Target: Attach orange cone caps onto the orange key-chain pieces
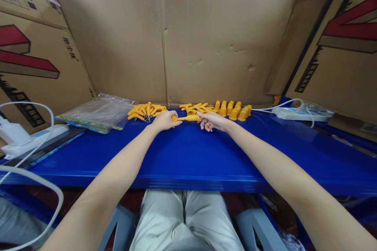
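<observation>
Over the blue table my left hand (166, 120) is closed, thumb and fingers pinching the rounded end of an orange plastic piece with a ribbed stem (182, 118). The stem points right and meets an orange cup-shaped piece (193, 118), which lies on its side between the hands. My right hand (214, 120) pinches the far end of that cup, with its other fingers loosely curled. Behind my left hand lies a heap of orange branched pieces (147, 109) with small metal chains. Further orange branched pieces (194, 107) and rows of upright orange cups (235, 111) are behind my right hand.
Clear plastic bags (100, 110) are stacked at the left, near a dark flat device (55, 147) and a white power strip (35, 141). Another power strip (303, 113) with white cables sits at the right. Cardboard walls (206, 47) enclose the blue table (188, 160).
</observation>
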The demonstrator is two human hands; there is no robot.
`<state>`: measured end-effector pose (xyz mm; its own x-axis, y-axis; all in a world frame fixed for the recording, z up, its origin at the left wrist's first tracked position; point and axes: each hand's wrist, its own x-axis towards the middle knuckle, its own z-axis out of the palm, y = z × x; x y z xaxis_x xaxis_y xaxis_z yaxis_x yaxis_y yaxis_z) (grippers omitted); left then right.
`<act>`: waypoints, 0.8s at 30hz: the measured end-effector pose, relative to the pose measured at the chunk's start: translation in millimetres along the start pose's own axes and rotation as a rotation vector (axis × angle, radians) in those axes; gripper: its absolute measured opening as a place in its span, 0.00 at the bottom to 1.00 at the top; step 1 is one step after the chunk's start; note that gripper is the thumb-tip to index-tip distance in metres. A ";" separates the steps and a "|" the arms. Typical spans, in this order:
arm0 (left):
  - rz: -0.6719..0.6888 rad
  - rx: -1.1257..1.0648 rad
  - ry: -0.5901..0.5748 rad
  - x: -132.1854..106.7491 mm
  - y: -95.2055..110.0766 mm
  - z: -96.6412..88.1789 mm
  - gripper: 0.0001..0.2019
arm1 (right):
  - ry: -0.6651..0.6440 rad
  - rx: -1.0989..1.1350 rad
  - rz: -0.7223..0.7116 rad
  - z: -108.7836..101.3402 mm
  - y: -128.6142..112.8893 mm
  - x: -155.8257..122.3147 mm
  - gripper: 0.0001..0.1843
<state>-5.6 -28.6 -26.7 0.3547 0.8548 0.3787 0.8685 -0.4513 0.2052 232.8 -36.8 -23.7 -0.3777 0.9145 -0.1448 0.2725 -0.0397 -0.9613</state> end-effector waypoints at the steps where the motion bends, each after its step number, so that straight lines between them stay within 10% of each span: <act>1: -0.003 0.001 0.001 0.0 0.2 -0.1 0.17 | -0.005 0.005 -0.005 -0.2 0.3 0.3 0.20; 24: -0.041 -0.033 -0.023 -1.3 5.4 -4.0 0.15 | -0.043 0.039 0.087 -0.7 -0.2 2.2 0.21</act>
<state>-2.8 -33.2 -22.5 0.3269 0.8785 0.3485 0.8709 -0.4232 0.2499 232.6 -34.5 -23.7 -0.3920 0.8889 -0.2369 0.2711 -0.1344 -0.9531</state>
